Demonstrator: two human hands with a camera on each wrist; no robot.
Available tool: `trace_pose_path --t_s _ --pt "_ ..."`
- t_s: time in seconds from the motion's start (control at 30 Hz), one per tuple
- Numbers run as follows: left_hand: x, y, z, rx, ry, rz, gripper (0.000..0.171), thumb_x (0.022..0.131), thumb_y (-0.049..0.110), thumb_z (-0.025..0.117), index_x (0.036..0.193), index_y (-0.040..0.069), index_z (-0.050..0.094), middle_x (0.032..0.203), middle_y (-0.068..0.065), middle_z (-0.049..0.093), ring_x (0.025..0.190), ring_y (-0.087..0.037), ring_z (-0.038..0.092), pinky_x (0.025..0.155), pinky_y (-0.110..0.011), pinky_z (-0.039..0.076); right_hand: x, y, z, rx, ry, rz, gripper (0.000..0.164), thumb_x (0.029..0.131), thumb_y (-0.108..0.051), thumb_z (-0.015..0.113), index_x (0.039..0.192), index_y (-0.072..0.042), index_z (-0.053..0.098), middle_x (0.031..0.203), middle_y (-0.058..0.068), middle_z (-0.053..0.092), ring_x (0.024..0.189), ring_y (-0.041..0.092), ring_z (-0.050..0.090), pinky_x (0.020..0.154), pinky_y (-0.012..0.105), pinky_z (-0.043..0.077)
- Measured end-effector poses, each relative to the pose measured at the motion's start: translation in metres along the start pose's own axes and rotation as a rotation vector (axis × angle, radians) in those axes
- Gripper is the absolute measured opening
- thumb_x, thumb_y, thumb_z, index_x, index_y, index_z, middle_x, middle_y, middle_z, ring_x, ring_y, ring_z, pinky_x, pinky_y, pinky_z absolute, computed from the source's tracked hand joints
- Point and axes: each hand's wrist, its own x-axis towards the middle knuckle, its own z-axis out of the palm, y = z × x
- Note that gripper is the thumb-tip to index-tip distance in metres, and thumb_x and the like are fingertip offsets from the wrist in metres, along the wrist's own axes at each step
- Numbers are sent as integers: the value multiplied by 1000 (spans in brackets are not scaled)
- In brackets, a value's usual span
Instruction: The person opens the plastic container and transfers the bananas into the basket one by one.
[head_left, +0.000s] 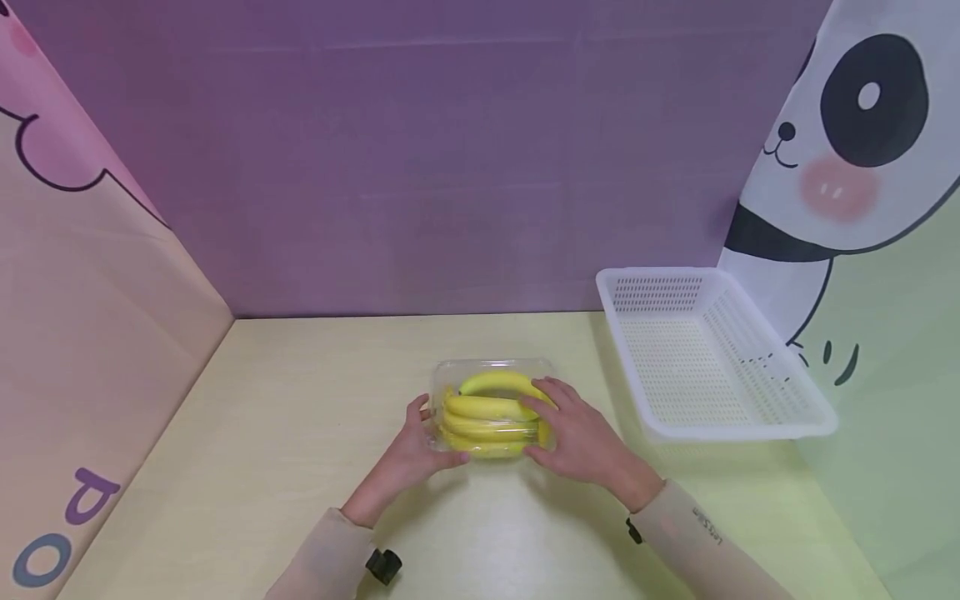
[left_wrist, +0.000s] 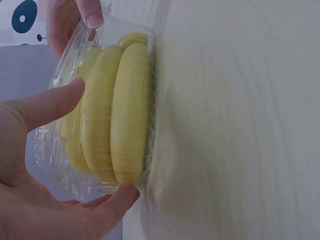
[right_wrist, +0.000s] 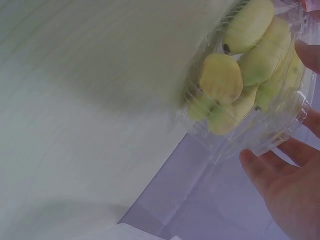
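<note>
A clear plastic clamshell box (head_left: 495, 363) filled with several yellow bananas (head_left: 487, 408) is at the middle of the table. My left hand (head_left: 416, 454) grips the box's left end; in the left wrist view its thumb lies against the clear plastic and a fingertip touches the lower corner. On the opposite end, my right hand (head_left: 577, 433) holds the box, fingers over the top and thumb at the near side. The right wrist view shows the ends of the bananas (right_wrist: 221, 77) through the plastic, with the fingers (right_wrist: 260, 172) along the edge.
A white perforated plastic basket (head_left: 742, 432) stands to the right of the box, near the back. Behind the pale wood table (head_left: 300, 400) rises a purple backdrop (head_left: 450, 167), with printed cartoon panels at both sides.
</note>
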Motion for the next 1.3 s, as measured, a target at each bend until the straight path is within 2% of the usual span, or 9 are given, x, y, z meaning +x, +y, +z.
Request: trace_pose_path --t_s 0.37,0.63,0.97,1.3 --pt "-1 0 -4 -42 14 -1 115 75 17 91 156 1 10 150 -27 38 127 -42 52 102 -54 44 5 4 -1 -67 -2 -71 62 85 -37 79 136 -8 62 146 17 52 136 38 46 100 49 50" --pt "1 0 -3 -34 8 -19 115 74 18 92 156 2 12 145 -24 43 123 -39 54 98 -52 47 5 6 -2 -112 17 -121 58 84 -35 79 133 -7 63 142 19 55 133 40 49 100 49 50" --pt "2 0 -1 -30 -2 -16 115 75 17 92 156 1 11 145 -25 42 124 -40 53 98 -53 47 4 9 2 -144 55 -159 55 82 -33 79 130 -9 65 137 19 58 129 42 53 95 50 53" --pt "3 -1 0 -11 -5 -18 115 75 18 91 156 1 10 145 -25 41 123 -41 53 97 -53 48 5 12 4 -204 105 -215 49 82 -33 75 125 -10 68 131 18 63 123 41 58 97 48 52"
